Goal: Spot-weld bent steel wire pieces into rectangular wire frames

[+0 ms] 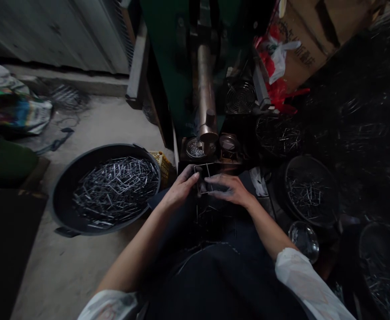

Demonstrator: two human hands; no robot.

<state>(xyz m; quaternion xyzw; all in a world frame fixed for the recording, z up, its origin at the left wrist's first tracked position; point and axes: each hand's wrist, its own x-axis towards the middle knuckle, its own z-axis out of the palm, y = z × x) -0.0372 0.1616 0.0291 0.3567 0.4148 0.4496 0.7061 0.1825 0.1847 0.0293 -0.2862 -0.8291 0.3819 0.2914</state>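
A small rectangular wire frame (208,171) is held up over my lap, just in front of the machine. My left hand (181,189) pinches its left side between thumb and fingers. From the right, my right hand (231,188) reaches to the frame's other side, its fingers stretched out and apart, slightly blurred by motion. Whether its fingertips touch the wire I cannot tell. Just beyond the hands, a thick metal cylinder (206,93) of the green machine (168,58) points down. Beneath its tip sits a round dish of small metal bits (195,149).
A large black basin (60,195) of bent wire pieces (118,191) stands at left beside a yellow crate (161,164). On the right are a dark tub (286,178) with wire pieces and a shiny metal bowl (303,242). A cardboard box (315,35) rises behind red bags (278,93).
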